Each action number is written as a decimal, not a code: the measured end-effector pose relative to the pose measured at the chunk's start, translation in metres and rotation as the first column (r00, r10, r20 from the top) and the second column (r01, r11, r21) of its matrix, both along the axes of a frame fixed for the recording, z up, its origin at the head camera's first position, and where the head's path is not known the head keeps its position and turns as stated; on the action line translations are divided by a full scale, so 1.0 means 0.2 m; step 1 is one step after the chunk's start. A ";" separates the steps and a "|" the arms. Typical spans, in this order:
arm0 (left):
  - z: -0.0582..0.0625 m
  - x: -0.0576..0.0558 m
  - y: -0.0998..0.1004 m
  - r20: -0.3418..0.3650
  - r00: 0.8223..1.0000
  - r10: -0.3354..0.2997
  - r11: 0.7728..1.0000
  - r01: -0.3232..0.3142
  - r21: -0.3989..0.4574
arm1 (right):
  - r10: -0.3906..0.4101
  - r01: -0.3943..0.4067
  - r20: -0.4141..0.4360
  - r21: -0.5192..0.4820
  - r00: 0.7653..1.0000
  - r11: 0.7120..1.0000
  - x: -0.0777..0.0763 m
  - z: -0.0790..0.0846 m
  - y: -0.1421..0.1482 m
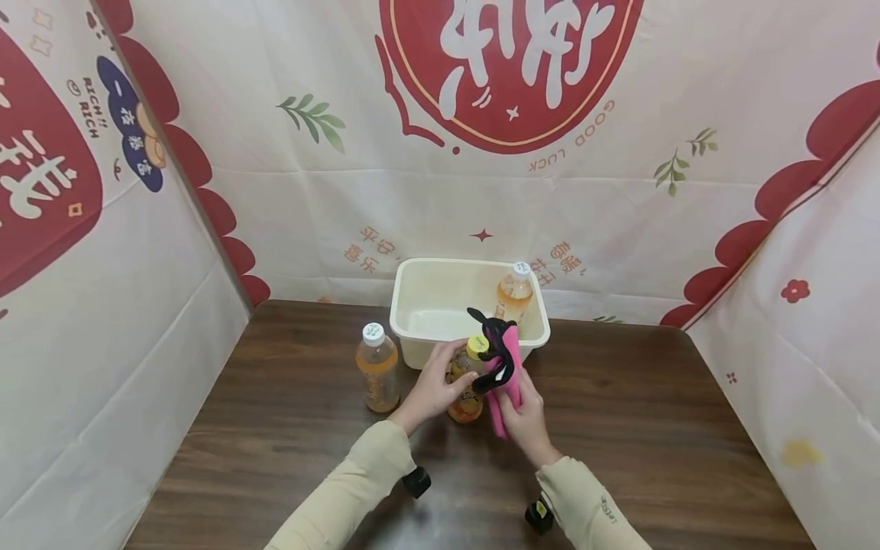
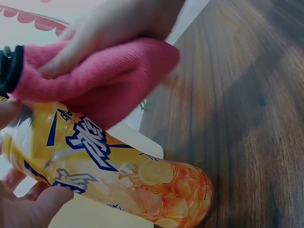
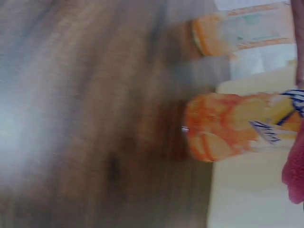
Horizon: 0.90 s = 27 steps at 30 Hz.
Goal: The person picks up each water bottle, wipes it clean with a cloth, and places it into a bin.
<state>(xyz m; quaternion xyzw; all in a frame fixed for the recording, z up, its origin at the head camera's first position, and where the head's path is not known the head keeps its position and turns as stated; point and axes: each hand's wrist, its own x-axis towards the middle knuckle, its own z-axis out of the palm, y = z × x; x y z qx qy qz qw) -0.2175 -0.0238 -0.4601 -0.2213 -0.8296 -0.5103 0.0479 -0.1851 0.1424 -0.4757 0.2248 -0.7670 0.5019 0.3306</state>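
Observation:
My left hand [image 1: 435,386] grips a yellow-capped drink bottle [image 1: 466,405] around its upper part, upright over the table in front of the tub. In the left wrist view, the thumb and fingers lie around the printed label of the bottle [image 2: 156,185]. A pink cloth [image 1: 512,359] with black trim is held in my right hand [image 1: 525,420]. The cloth [image 2: 114,80] lies against the bottle's upper side in the left wrist view and hides part of it. The right wrist view shows the bottle's orange lower end [image 3: 218,126], with only an edge of the cloth [image 3: 295,171].
A cream plastic tub [image 1: 440,283] stands at the table's back, holding a white-capped bottle [image 1: 516,294] on its right side. Another white-capped bottle of orange drink [image 1: 380,374] stands left of my left hand. Printed fabric [image 1: 440,198] surrounds the brown wooden table [image 1: 275,428].

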 end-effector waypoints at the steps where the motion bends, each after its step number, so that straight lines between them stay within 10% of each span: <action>1: 0.00 0.00 0.00 0.010 1.000 0.000 1.000 0.000 0.001 | -0.006 0.006 0.003 -0.008 1.000 1.000 0.02 0.00 -0.01; 16: -0.01 0.03 0.00 0.036 0.999 -0.003 1.000 0.002 0.026 | -0.046 0.010 0.241 0.148 0.969 0.989 0.01 -0.53 0.11; 27: 0.01 0.00 0.00 0.034 0.999 0.004 1.000 -0.004 0.009 | -0.060 0.046 0.132 0.106 0.989 0.993 0.01 -0.41 0.10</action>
